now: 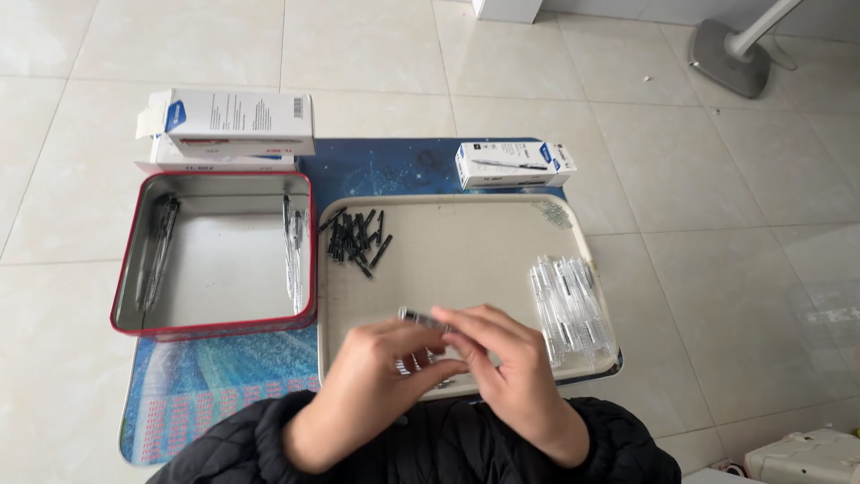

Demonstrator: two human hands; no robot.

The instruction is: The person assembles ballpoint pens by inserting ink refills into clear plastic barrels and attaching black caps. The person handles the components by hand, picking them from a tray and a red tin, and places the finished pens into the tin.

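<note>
Up to the left of your hands, the red-rimmed tin (215,255) holds a few finished pens. Your left hand (381,376) and right hand (511,367) together pinch one pen (421,318) over the tray (466,260) (blurred). Beyond them lie black caps (358,237), to the right clear barrels (573,309): plenty remains.

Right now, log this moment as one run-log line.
hands: left and right both grip pen | over tray | black caps far-left | clear barrels right
</note>
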